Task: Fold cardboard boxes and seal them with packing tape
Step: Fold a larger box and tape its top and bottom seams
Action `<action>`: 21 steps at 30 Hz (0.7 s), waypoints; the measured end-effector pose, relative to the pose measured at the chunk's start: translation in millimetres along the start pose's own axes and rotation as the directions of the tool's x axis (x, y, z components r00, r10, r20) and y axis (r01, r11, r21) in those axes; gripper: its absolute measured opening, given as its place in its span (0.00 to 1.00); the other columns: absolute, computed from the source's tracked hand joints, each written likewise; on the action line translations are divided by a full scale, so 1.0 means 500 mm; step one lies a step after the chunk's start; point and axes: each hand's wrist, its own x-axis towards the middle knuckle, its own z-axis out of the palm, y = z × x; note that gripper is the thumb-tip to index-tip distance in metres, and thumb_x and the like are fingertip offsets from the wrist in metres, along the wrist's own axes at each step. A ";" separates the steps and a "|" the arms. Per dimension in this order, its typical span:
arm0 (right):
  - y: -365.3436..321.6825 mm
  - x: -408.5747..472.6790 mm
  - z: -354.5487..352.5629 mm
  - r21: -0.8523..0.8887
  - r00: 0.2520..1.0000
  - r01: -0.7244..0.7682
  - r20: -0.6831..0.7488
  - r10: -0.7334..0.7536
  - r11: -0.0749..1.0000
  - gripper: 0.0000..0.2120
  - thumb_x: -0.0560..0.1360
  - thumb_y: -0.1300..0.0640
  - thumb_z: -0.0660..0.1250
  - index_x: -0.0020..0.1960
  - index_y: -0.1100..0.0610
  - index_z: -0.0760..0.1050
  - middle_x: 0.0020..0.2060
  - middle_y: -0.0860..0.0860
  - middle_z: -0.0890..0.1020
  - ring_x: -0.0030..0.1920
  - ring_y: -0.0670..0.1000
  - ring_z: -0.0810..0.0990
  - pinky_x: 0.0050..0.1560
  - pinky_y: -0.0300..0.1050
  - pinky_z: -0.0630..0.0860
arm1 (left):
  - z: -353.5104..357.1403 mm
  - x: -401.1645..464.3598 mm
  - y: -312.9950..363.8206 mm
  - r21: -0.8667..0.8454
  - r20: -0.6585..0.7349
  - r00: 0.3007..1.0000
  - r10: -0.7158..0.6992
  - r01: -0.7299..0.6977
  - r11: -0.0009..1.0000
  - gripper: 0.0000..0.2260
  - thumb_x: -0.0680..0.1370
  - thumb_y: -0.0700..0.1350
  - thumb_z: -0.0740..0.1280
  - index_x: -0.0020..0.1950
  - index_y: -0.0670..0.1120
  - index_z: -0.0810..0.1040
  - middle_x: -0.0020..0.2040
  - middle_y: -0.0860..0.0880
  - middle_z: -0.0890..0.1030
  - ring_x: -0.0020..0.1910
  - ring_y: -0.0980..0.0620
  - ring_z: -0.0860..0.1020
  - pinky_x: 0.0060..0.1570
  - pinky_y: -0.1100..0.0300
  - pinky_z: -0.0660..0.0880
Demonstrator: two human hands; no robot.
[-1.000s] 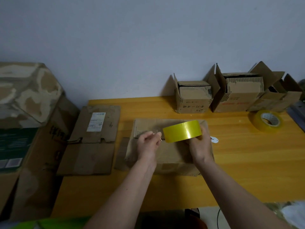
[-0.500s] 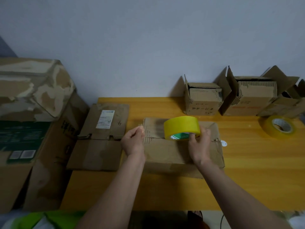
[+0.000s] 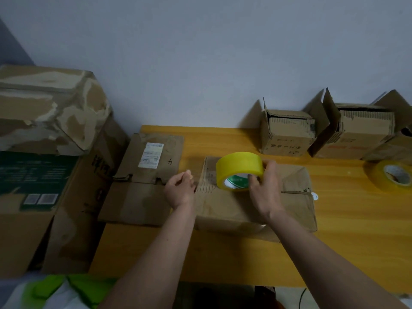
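A closed brown cardboard box (image 3: 231,210) lies on the yellow wooden table (image 3: 356,230) in front of me. My right hand (image 3: 266,190) grips a yellow roll of packing tape (image 3: 239,167) and holds it on edge over the box's top, near its far left part. My left hand (image 3: 180,189) is just past the box's left edge, thumb and forefinger pinched together on what looks like the tape's free end. A faint clear strip seems to run from that hand to the roll.
A flattened carton with a white label (image 3: 147,172) lies left of the box. Big worn cartons (image 3: 44,134) stand off the table's left end. Open small boxes (image 3: 287,134) (image 3: 356,134) line the back wall. A second tape roll (image 3: 394,175) lies at the right.
My left hand has moved left, away from the roll, past the box's left edge. The roll has tipped and come down closer to the box top. My head turned left.
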 end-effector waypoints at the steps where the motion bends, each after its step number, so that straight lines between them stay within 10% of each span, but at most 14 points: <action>1: -0.002 0.001 0.003 -0.003 1.000 -0.001 0.000 0.001 1.000 0.13 0.76 0.62 0.64 0.59 0.60 0.65 0.51 0.56 0.72 0.51 0.54 0.71 0.48 0.46 0.67 | 0.000 0.005 -0.002 -0.009 -0.002 1.000 -0.012 0.012 1.000 0.02 0.77 0.40 0.69 0.47 0.44 0.82 0.44 0.47 0.83 0.45 0.52 0.82 0.47 0.58 0.81; 12: -0.017 -0.002 0.014 0.001 1.000 -0.006 0.021 0.006 1.000 0.15 0.76 0.63 0.64 0.60 0.59 0.64 0.51 0.52 0.69 0.52 0.53 0.71 0.52 0.52 0.72 | 0.005 0.048 -0.021 0.053 0.040 0.975 -0.220 0.218 0.975 0.02 0.75 0.41 0.72 0.44 0.46 0.80 0.45 0.45 0.83 0.46 0.47 0.82 0.50 0.52 0.80; 21: -0.020 -0.008 0.013 -0.003 0.999 0.003 0.042 -0.003 1.000 0.16 0.76 0.64 0.64 0.62 0.60 0.63 0.51 0.50 0.68 0.51 0.49 0.68 0.49 0.43 0.66 | 0.008 0.063 -0.031 0.275 0.077 0.987 -0.142 0.116 0.954 0.04 0.74 0.39 0.72 0.42 0.47 0.82 0.50 0.45 0.84 0.51 0.46 0.82 0.55 0.51 0.79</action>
